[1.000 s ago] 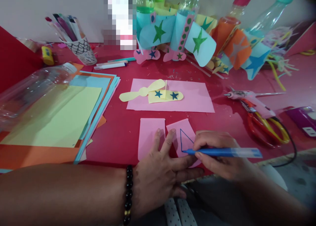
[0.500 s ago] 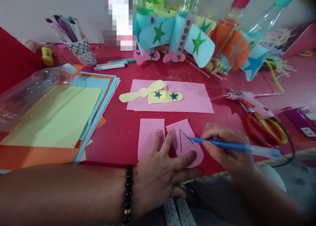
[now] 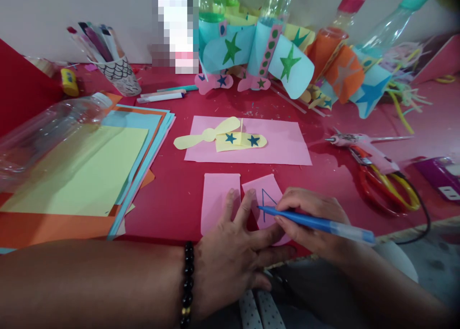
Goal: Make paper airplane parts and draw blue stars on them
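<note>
My left hand (image 3: pixel 230 257) lies flat with spread fingers, pressing on two cut pieces of pink paper, the left piece (image 3: pixel 217 199) and the right piece (image 3: pixel 264 190). A thin blue triangle outline (image 3: pixel 265 204) is drawn on the right piece, partly hidden by my right hand (image 3: pixel 311 223). That hand grips a blue pen (image 3: pixel 319 225), its tip resting near the triangle's left side. A black bead bracelet (image 3: pixel 187 281) circles my left wrist.
A yellow paper model with blue stars sits on a pink sheet (image 3: pixel 204 151) ahead. Coloured paper stacks (image 3: pixel 72 175) and a clear bottle (image 3: pixel 53 132) lie left. A glue gun (image 3: pixel 362 144) and red-handled scissors (image 3: pixel 381 190) lie right. Decorated bottles stand behind.
My right hand has come back left over the triangle, and the pen now points left with its tip at the drawing. My left hand and the pink pieces have stayed in place.
</note>
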`<action>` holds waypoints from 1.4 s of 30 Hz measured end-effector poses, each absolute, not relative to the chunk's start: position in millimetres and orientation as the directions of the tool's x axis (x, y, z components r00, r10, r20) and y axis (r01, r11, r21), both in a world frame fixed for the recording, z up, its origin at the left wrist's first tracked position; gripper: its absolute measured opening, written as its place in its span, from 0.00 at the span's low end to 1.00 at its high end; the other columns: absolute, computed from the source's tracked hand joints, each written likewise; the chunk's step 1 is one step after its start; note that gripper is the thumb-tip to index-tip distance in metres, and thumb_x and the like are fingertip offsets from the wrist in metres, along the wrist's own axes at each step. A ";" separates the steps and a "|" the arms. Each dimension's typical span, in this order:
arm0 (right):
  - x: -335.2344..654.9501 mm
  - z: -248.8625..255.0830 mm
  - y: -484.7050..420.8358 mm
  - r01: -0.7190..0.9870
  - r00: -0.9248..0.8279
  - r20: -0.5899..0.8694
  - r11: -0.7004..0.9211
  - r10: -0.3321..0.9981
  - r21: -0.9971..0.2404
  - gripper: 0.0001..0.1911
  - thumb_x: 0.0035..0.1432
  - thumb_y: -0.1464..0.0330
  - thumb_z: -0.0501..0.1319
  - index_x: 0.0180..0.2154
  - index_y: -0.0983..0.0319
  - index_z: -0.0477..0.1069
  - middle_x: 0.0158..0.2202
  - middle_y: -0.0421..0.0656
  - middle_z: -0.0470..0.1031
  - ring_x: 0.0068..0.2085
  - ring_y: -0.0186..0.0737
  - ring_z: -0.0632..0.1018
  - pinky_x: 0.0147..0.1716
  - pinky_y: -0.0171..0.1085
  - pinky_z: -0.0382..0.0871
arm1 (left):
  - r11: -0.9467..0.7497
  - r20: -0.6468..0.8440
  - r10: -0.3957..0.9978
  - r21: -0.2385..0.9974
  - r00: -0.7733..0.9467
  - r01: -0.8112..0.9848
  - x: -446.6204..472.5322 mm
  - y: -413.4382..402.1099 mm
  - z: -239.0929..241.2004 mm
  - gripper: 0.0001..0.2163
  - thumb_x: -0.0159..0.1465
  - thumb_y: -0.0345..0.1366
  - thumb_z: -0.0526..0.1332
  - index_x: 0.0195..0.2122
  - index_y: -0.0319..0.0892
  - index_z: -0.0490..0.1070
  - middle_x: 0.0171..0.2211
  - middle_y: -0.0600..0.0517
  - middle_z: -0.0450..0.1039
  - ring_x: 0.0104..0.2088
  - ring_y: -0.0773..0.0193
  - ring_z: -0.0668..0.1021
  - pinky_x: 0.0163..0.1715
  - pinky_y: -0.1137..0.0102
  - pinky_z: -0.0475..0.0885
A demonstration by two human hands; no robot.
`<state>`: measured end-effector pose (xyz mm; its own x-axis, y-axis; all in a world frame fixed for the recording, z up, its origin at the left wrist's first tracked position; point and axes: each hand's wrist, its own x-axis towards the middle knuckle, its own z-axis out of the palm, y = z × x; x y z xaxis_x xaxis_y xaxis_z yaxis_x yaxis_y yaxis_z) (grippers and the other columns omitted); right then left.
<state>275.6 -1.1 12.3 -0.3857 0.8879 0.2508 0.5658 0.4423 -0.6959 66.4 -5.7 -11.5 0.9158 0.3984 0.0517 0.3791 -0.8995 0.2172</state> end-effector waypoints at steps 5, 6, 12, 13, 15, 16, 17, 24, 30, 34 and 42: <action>273.6 11.6 -1.2 0.581 -0.399 0.213 0.425 0.892 -0.694 0.02 0.58 0.73 0.61 0.33 0.61 0.70 0.27 0.39 0.73 0.27 0.32 0.73 0.28 0.32 0.67 | -0.900 0.051 0.386 0.241 0.921 0.364 66.2 -4.9 -11.7 0.26 0.65 0.56 0.53 0.64 0.65 0.55 0.67 0.61 0.52 0.65 0.26 0.40 0.56 0.27 0.45; 273.2 11.3 -1.4 0.584 -0.399 0.205 0.421 0.893 -0.694 0.02 0.58 0.73 0.61 0.33 0.61 0.71 0.27 0.39 0.73 0.27 0.32 0.73 0.28 0.32 0.67 | -0.900 0.046 0.384 0.243 0.922 0.362 66.4 -4.7 -11.3 0.26 0.65 0.56 0.53 0.64 0.65 0.55 0.66 0.61 0.52 0.65 0.26 0.39 0.56 0.27 0.45; 273.8 10.9 -1.9 0.626 -0.329 0.210 0.379 0.921 -0.682 0.03 0.57 0.74 0.60 0.31 0.61 0.71 0.27 0.39 0.74 0.27 0.32 0.74 0.27 0.32 0.67 | -0.900 0.009 0.387 0.222 0.922 0.376 67.9 -4.8 -9.3 0.27 0.65 0.56 0.53 0.64 0.65 0.54 0.67 0.62 0.50 0.65 0.25 0.39 0.56 0.28 0.46; 275.0 10.8 -1.7 0.640 -0.306 0.215 0.367 0.928 -0.675 0.03 0.56 0.74 0.61 0.31 0.61 0.71 0.26 0.39 0.74 0.26 0.32 0.74 0.27 0.32 0.66 | -0.901 0.009 0.388 0.216 0.922 0.377 67.9 -5.0 -9.8 0.27 0.64 0.57 0.53 0.64 0.65 0.55 0.67 0.62 0.50 0.65 0.25 0.38 0.56 0.28 0.46; 278.1 10.3 -1.2 0.669 -0.251 0.219 0.333 0.943 -0.665 0.03 0.56 0.73 0.61 0.30 0.60 0.70 0.25 0.39 0.75 0.25 0.33 0.74 0.25 0.32 0.66 | -0.903 0.016 0.388 0.206 0.922 0.376 67.8 -5.3 -11.2 0.26 0.64 0.57 0.53 0.64 0.65 0.55 0.67 0.63 0.49 0.65 0.24 0.37 0.56 0.27 0.45; 280.0 10.0 -0.9 0.681 -0.222 0.220 0.312 0.950 -0.663 0.03 0.56 0.72 0.62 0.30 0.60 0.70 0.24 0.39 0.74 0.24 0.33 0.74 0.24 0.32 0.66 | -0.905 0.018 0.384 0.205 0.923 0.373 67.7 -5.4 -11.8 0.26 0.65 0.57 0.52 0.64 0.65 0.55 0.67 0.63 0.49 0.64 0.24 0.37 0.55 0.27 0.44; 281.8 9.7 -0.6 0.691 -0.191 0.219 0.290 0.957 -0.662 0.03 0.56 0.72 0.62 0.30 0.60 0.70 0.24 0.38 0.74 0.24 0.33 0.74 0.23 0.32 0.65 | -0.906 0.016 0.380 0.207 0.925 0.368 67.6 -5.6 -12.4 0.26 0.65 0.57 0.51 0.64 0.65 0.56 0.67 0.63 0.49 0.64 0.24 0.37 0.56 0.27 0.43; 290.4 8.2 -0.8 0.742 -0.018 0.230 0.168 0.973 -0.649 0.05 0.55 0.71 0.62 0.27 0.60 0.70 0.20 0.36 0.70 0.20 0.30 0.69 0.20 0.31 0.62 | -0.900 0.017 0.392 0.216 0.920 0.379 68.5 -7.1 -12.9 0.25 0.65 0.56 0.51 0.63 0.65 0.57 0.67 0.63 0.51 0.64 0.24 0.37 0.56 0.27 0.39; 294.1 4.3 -2.0 0.750 0.049 0.232 0.118 0.971 -0.651 0.06 0.56 0.70 0.62 0.27 0.60 0.69 0.19 0.36 0.68 0.20 0.31 0.67 0.19 0.32 0.61 | -0.902 0.017 0.390 0.206 0.921 0.378 68.2 -7.1 -13.4 0.26 0.65 0.57 0.52 0.64 0.65 0.56 0.67 0.62 0.50 0.64 0.24 0.38 0.56 0.28 0.40; 293.6 6.6 -6.1 0.707 -0.028 0.321 0.246 0.947 -0.663 0.04 0.55 0.72 0.63 0.31 0.59 0.70 0.23 0.36 0.71 0.21 0.30 0.68 0.21 0.32 0.63 | -0.909 0.040 0.383 0.193 0.923 0.369 67.5 -6.9 -14.6 0.26 0.65 0.57 0.51 0.64 0.65 0.55 0.67 0.63 0.49 0.64 0.23 0.35 0.56 0.28 0.38; 287.6 10.4 -5.6 0.583 -0.281 0.266 0.384 0.922 -0.716 0.05 0.57 0.74 0.61 0.35 0.58 0.69 0.28 0.37 0.73 0.28 0.32 0.74 0.28 0.33 0.68 | -0.910 0.025 0.375 0.201 0.927 0.362 66.3 -4.8 -12.7 0.25 0.65 0.57 0.51 0.64 0.66 0.56 0.67 0.63 0.49 0.64 0.24 0.37 0.55 0.28 0.42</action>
